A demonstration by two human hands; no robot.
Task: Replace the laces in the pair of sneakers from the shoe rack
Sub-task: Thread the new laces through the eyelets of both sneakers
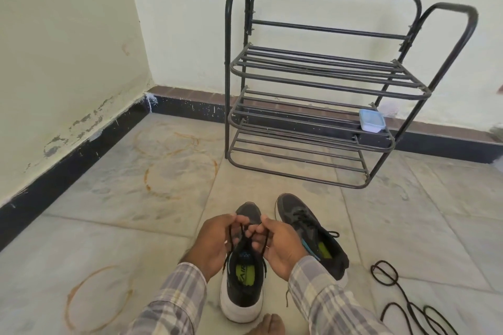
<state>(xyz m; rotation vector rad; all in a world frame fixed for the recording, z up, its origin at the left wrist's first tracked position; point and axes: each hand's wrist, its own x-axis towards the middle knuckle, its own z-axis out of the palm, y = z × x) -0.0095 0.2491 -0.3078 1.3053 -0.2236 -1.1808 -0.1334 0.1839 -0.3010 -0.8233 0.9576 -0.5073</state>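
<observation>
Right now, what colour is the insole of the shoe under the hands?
The insole is lime green; head view.

There are two sneakers, the left sneaker (242,288) and the right sneaker (307,223), one lace (228,251) in each; one shoe rack (326,68) with three shelves; one plastic box (371,120); two hands, the left hand (215,242) and the right hand (280,247); one bare foot (269,323); loose lace (384,272), strand count unclear.

Home, corner of a plain room. Black metal shoe rack (321,69) against painted wall (185,22), tiled floor (122,179) with rust rings. Dark skirting (68,168), paint peeling low down.
</observation>
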